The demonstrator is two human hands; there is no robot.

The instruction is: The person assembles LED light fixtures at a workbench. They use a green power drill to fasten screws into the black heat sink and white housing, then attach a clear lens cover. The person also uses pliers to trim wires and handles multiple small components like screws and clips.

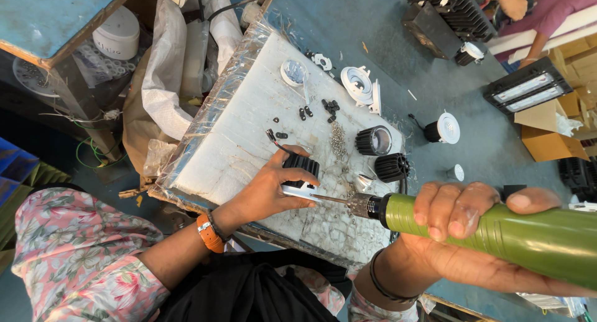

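L hand [267,188]: fingers curled round small black ribbed round lamp body w/ white rim [300,172], pressing it down on white foam pad wrapped in clear film [236,116].
R hand [463,225]: clenched round green plastic electric screwdriver [497,232]; bit tip meets lamp's white rim, just right of L fingers.
Beyond L fingertips: heap of small silver screws [338,141], few black clips [329,106].
Between hands, further out: two more black finned heat sinks [374,140], near each other.
Far beyond R hand: black-and-white round downlight [443,129] on blue-grey bench [373,23].
L wrist: orange strap [208,233].
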